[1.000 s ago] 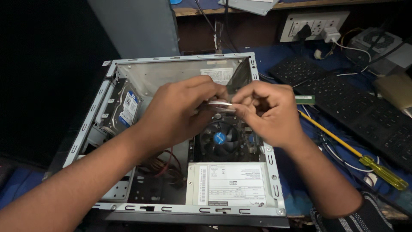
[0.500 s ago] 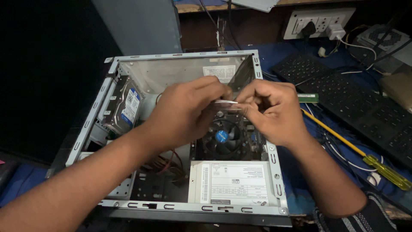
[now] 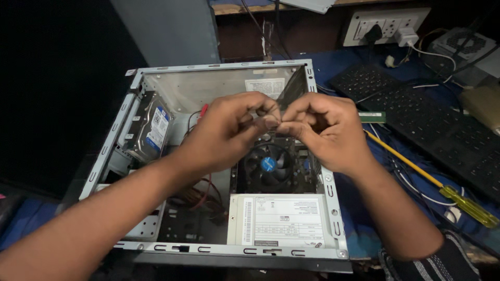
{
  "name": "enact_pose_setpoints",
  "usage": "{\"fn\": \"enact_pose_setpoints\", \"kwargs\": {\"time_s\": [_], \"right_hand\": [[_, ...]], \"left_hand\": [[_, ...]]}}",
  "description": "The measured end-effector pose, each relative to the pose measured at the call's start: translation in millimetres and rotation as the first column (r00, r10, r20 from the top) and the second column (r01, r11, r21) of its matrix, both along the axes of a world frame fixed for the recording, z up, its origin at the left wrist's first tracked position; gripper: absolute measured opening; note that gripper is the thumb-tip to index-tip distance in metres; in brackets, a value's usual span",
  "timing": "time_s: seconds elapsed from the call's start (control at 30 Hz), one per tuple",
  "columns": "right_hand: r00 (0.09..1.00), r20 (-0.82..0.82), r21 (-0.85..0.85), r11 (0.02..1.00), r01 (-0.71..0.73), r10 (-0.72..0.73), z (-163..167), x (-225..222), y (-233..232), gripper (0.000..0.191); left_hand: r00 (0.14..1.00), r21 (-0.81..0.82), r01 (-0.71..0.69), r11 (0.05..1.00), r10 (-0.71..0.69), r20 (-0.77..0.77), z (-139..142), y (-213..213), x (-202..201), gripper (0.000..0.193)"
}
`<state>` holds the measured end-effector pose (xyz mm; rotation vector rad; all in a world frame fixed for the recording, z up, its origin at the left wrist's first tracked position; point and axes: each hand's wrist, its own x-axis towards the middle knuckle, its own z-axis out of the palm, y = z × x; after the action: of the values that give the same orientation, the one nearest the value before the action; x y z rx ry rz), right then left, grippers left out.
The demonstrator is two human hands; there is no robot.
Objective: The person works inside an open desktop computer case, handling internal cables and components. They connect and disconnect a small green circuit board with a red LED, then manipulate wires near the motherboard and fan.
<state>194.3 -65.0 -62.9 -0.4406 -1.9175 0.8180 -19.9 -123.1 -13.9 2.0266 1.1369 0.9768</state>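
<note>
Two hands, left hand (image 3: 226, 132) and right hand (image 3: 317, 130), pinched one small part (image 3: 270, 120) above the open computer case (image 3: 325, 182); a slip risked dropping it onto the fan (image 3: 268, 165).

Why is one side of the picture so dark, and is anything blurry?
In the head view, light falls on the open computer case and both hands, left hand and right hand, while the far left stays nearly black; the small thing pinched between the fingertips is too blurred to tell, and the keyboard sits dim.
</note>
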Motion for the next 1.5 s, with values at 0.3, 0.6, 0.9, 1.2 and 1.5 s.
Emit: {"fn": "enact_pose_setpoints", "kwargs": {"time_s": [0.3, 0.6, 0.9, 1.2, 1.5], "right_hand": [[1.000, -0.009, -0.043, 0.999, -0.018, 0.018, -0.5, 1.8, -0.5, 0.008], [1.000, -0.019, -0.074, 0.997, -0.026, 0.025, -3.1, -2.7, 0.2, 0.009], [0.977, -0.209, -0.081, 0.995, -0.062, 0.044, -28.1, -4.3, 32.5, 0.011], [0.979, -0.198, -0.083, 0.994, -0.072, 0.054, -46.8, 1.0, 43.0, 0.012], [0.977, -0.211, -0.117, 0.993, -0.015, -0.010, -50.7, 19.1, 29.3, 0.012]], "left_hand": [[0.986, -0.054, 0.107, 0.993, -0.099, 0.133, -7.7, 7.5, -4.1, 0.015], [1.000, 0.097, -0.017, 0.995, 0.016, 0.015, -6.6, 0.6, 3.3, 0.004], [0.999, -0.025, -0.023, 0.999, 0.023, 0.040, -28.1, 29.9, -18.4, 0.008], [0.691, -0.020, 0.014, 1.000, -0.024, -0.722, -49.3, 108.7, -9.2, 0.021], [0.767, 0.004, -0.035, 0.999, 0.029, -0.641, -118.8, 128.3, -1.4, 0.022]]}}
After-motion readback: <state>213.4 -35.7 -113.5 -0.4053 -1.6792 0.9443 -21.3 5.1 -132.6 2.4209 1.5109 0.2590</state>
